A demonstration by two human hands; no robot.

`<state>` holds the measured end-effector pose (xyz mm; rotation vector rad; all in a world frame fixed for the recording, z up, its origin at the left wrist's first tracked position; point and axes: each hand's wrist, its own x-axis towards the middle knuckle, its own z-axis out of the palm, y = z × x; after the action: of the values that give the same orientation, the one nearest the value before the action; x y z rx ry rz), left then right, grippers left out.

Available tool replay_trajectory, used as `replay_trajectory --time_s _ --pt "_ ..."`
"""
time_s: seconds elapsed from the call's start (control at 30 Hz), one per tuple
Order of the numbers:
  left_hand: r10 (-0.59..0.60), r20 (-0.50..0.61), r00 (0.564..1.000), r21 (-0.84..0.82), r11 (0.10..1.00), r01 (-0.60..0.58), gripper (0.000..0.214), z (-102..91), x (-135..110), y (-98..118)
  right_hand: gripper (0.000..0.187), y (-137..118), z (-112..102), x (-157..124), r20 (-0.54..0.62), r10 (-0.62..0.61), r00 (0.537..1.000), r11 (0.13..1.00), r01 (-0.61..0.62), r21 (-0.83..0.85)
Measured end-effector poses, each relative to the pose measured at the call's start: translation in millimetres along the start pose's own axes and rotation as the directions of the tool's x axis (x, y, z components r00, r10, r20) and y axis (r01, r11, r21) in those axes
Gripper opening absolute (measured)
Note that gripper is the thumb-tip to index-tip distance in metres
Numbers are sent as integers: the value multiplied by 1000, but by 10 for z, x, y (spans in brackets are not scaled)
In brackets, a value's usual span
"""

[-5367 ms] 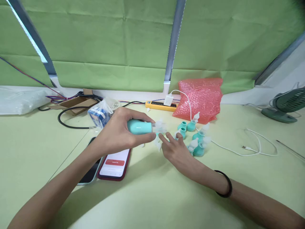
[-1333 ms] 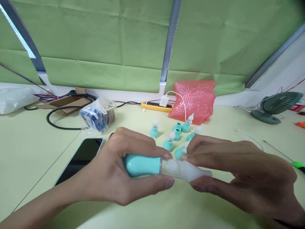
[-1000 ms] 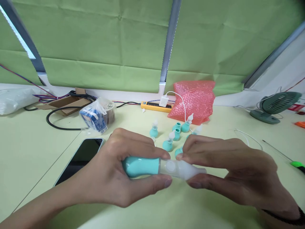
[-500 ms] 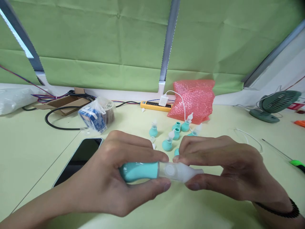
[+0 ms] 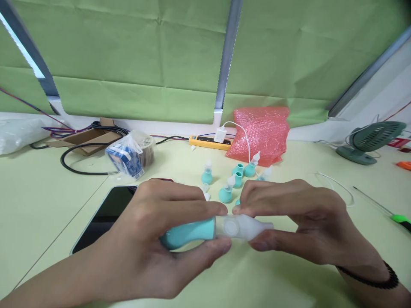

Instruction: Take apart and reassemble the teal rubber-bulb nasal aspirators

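Centrally, low in the frame, both hands meet over the pale green bench (image 5: 38,201). The left hand (image 5: 144,248) is clamped around a teal bulb (image 5: 189,231), thumb on top and fingers underneath, holding it level just above the bench. The right hand (image 5: 308,222) pinches the clear nozzle (image 5: 244,226) that sticks out of the bulb's end, thumb below and forefinger above, so the two parts sit joined between the hands. A black wristband (image 5: 375,278) circles the right wrist at the lower right.

Just behind the hands stands a cluster of small teal bulbs (image 5: 225,194), some with clear tips. A dark phone (image 5: 105,216) lies left of centre, partly under the left hand. Further back are a plastic bag with a blue carton (image 5: 130,154), a yellow power strip (image 5: 208,142) and pink bubble wrap (image 5: 261,132). At the right edge sit a green fan (image 5: 372,141), a white cable (image 5: 337,186) and a green-handled tool (image 5: 400,221).
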<state>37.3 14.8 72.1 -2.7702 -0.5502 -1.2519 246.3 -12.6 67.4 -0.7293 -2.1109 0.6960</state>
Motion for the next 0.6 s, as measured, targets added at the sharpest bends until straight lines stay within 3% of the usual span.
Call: replay_trajectory --time_s 0.13,0.23,0.33,0.47,0.6 --pt "9 -24 1000 39 999 -8 21 -32 28 16 31 3 81 -8 -150 -26 988 999 31 31" --pt "33 -60 998 123 992 -26 12 -62 53 66 37 -26 132 -27 -248 1 969 999 10 42" --pt "63 -105 993 177 983 -43 7 -43 20 140 40 -67 137 -39 -260 46 965 997 -29 68" --pt "-54 -122 991 171 983 74 13 55 -95 221 36 -89 102 -26 -235 137 962 985 -107 138" --pt "-113 -234 966 158 976 153 9 111 -135 251 33 -72 62 1 -175 190 966 966 -152 210"
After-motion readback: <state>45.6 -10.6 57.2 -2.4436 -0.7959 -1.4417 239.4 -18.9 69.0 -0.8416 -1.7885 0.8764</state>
